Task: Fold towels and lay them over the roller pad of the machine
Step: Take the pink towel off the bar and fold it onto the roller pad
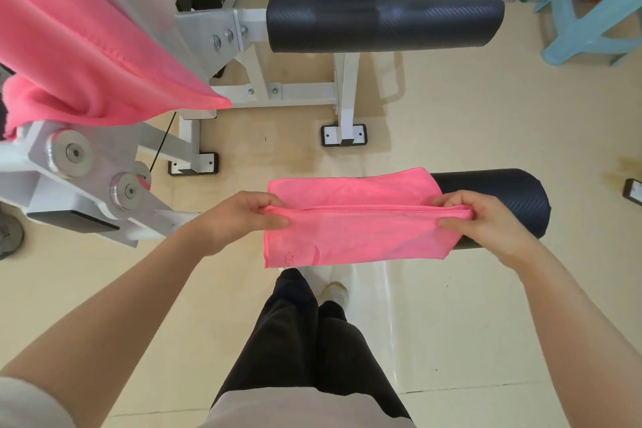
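The folded pink towel (357, 219) lies draped over the black roller pad (500, 198), one flap beyond the pad, the other hanging toward the person. It looks light, soft and limp, likely to sag unless held at both ends. The left hand (239, 215) and right hand (476, 215) each keep a closed pinching grip on an end of the top fold. A second pink towel (80, 45) hangs over the machine frame (104, 195).

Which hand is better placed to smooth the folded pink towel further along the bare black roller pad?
The right hand: it pinches the folded pink towel beside the bare end of the black roller pad. The left hand pinches the opposite end.
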Demonstrator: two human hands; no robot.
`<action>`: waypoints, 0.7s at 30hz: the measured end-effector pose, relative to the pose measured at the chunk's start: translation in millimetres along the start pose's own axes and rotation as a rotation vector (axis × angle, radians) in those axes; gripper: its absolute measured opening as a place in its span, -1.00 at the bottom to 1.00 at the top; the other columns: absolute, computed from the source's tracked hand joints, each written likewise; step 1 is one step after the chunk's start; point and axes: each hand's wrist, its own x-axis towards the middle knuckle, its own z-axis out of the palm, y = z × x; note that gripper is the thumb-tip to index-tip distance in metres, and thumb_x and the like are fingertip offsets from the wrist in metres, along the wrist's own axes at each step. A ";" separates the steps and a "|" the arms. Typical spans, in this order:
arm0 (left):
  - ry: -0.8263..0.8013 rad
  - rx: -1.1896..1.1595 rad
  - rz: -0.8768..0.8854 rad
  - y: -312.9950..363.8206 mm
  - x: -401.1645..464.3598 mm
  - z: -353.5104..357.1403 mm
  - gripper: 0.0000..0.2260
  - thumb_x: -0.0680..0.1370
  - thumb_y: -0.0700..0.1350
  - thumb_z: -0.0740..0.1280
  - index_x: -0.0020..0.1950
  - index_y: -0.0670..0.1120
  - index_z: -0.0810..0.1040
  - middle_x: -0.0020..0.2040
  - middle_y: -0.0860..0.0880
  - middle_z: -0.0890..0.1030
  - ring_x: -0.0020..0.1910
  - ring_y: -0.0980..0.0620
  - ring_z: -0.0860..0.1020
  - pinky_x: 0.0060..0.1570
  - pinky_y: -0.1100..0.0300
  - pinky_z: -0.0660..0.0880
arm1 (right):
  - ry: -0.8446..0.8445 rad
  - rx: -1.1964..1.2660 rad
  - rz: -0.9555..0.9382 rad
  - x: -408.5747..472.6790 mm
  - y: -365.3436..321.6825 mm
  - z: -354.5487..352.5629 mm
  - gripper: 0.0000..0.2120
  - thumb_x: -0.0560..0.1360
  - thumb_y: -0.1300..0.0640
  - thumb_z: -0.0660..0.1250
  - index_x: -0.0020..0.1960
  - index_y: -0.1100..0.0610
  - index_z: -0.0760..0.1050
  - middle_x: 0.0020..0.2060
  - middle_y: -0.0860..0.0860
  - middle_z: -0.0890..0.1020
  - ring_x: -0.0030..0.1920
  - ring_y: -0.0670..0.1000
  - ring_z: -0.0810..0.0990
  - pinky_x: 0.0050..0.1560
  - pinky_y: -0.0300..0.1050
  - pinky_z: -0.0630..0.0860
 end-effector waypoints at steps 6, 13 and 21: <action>-0.293 -0.489 0.056 12.5 -9.3 -5.6 -0.70 0.17 0.07 0.59 -0.24 -0.03 0.62 -0.28 0.05 0.60 -0.31 0.11 0.58 -0.27 0.28 0.53 | -0.280 0.223 -0.059 13.0 -37.0 -19.7 -0.85 0.24 0.13 0.45 -0.33 0.07 0.47 -0.40 -0.02 0.51 -0.39 -0.09 0.47 -0.39 -0.30 0.37; 0.382 -0.513 -0.121 -2.0 35.7 -0.3 -0.80 0.62 -0.05 0.16 0.11 -0.10 0.50 -0.10 -0.03 0.56 -0.18 0.04 0.53 -0.18 0.13 0.50 | 0.232 0.021 0.173 63.3 -25.8 22.9 -0.94 0.51 0.18 0.28 -0.07 0.14 0.52 -0.15 0.06 0.58 -0.18 0.04 0.50 -0.22 -0.13 0.40; 0.293 -0.453 -0.217 -22.3 11.1 5.7 -0.75 0.59 -0.01 0.22 0.17 -0.12 0.46 0.06 -0.08 0.59 0.00 -0.06 0.60 -0.05 0.04 0.53 | 0.390 -0.307 0.187 38.1 3.2 30.6 -0.66 0.50 0.04 0.26 -0.35 0.23 0.35 -0.41 0.11 0.37 -0.34 0.09 0.32 -0.30 -0.06 0.20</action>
